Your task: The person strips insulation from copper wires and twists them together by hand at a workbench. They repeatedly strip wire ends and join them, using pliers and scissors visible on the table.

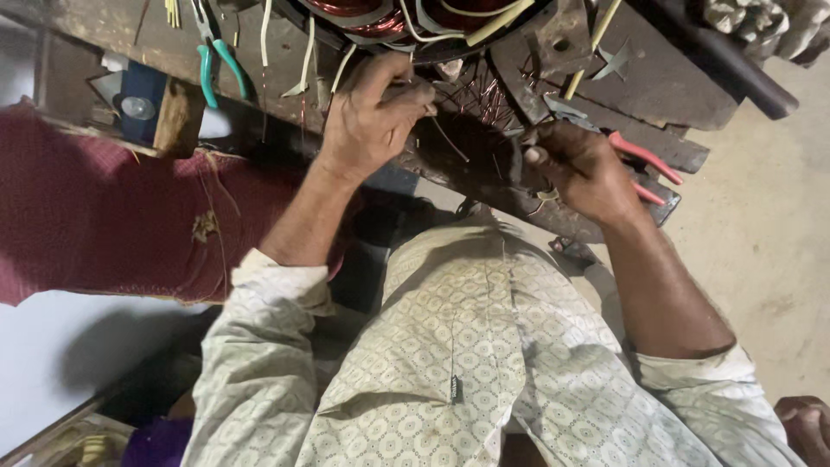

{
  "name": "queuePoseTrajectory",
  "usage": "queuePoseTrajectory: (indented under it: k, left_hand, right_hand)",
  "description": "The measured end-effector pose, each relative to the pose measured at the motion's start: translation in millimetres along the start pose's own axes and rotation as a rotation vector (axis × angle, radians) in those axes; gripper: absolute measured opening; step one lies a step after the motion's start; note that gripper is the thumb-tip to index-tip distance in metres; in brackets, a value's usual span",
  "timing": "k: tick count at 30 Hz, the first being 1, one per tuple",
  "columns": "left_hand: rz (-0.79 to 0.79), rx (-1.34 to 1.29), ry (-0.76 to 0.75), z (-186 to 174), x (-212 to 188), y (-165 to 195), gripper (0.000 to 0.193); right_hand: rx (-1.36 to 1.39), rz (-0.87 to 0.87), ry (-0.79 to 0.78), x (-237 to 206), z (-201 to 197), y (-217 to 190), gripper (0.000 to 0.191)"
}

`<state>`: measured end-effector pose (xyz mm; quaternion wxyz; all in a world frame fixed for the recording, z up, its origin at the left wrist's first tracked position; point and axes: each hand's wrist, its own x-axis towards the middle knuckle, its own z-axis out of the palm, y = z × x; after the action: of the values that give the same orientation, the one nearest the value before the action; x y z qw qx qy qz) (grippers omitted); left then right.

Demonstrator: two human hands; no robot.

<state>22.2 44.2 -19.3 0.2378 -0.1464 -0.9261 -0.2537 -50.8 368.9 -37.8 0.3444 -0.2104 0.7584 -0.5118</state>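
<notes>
Looking down over my own chest in a pale patterned shirt, I see both my forearms reaching out to a dark, worn wooden workbench [657,86] that crosses the top of the view. My left hand [373,117] is curled, thumb and forefinger pressed together on a thin wire [450,138] that runs down and to the right from my fingertips; I seem to hold it taut so it stays clear of the tangle around it. My right hand [581,169] is closed around red-handled pliers [644,160], whose handles stick out to the right past my knuckles; the tool's nose is hidden behind my fingers, so I cannot tell what it bites on. Between and just beyond my hands sits a motor winding [380,17], a ring of reddish copper coils with pale insulating sleeves [307,60] fanning out from it, near the bench edge where both hands reach it easily. Green-handled pliers [216,60] lie idle on the bench to the left, well apart from my hands. A dark red cloth [112,216] drapes below the bench on the left, and bare concrete floor [769,225] shows on the right. Another hand [804,424], not mine, edges into the lower right corner.
</notes>
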Motion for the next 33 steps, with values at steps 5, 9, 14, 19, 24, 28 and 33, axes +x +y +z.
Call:
queuePoseTrajectory:
  k: [5, 9, 14, 19, 24, 28, 33]
  left_hand:
    - [-0.316, -0.202, 0.492, 19, -2, 29, 0.018]
    - [-0.617, -0.766, 0.702, 32, 9, 33, 0.014]
    - [-0.611, -0.972, 0.807, 32, 16, 32, 0.013]
    - [-0.697, -1.022, 0.745, 27, 14, 28, 0.021]
    - [-0.760, -1.206, 0.687, 23, 8, 19, 0.024]
    - [-0.761, -1.264, 0.637, 22, 2, 15, 0.025]
    - [-0.752, -1.245, 0.506, 18, -8, 10, 0.029]
  right_hand:
    - [0.137, -0.066, -0.011, 7, 8, 6, 0.011]
    - [0.222, -0.098, -0.064, 15, 28, 6, 0.013]
    - [0.288, -0.070, -0.087, 22, 31, 5, 0.017]
    - [0.235, -0.087, -0.066, 27, 36, 8, 0.016]
    - [0.354, -0.046, 0.024, 33, 51, 8, 0.014]
    - [0.385, -0.045, 0.136, 37, 60, 0, 0.013]
    - [0.369, -0.021, 0.212, 34, 73, -15, 0.013]
